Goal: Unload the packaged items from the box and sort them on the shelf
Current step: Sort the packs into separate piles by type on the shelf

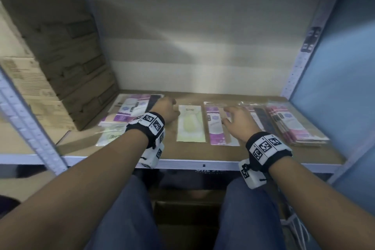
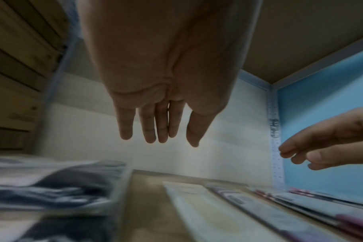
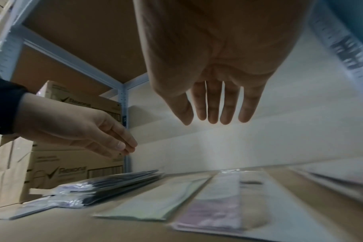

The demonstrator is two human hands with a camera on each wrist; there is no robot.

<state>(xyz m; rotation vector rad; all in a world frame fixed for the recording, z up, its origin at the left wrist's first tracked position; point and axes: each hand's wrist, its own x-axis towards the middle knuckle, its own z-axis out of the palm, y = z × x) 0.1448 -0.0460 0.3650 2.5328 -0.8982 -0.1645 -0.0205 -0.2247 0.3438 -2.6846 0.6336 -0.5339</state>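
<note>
Flat packaged items lie in rows on the brown shelf board (image 1: 253,154). A purple-and-black stack (image 1: 132,110) sits at the left, with a pale green packet (image 1: 190,126) in the middle. A purple packet (image 1: 216,128) lies beside it, and a pink stack (image 1: 294,126) is at the right. My left hand (image 1: 168,108) hovers just above the shelf between the left stack and the green packet. Its fingers (image 2: 158,131) hang straight and hold nothing. My right hand (image 1: 235,116) floats over the purple packet (image 3: 215,206), fingers (image 3: 213,113) spread and empty.
Another green packet (image 1: 112,137) lies near the front left edge. Brown cartons (image 1: 60,63) are stacked in the neighbouring bay at the left. A blue panel (image 1: 341,87) closes the right side. A dark cardboard box (image 1: 188,217) sits on the floor between my knees.
</note>
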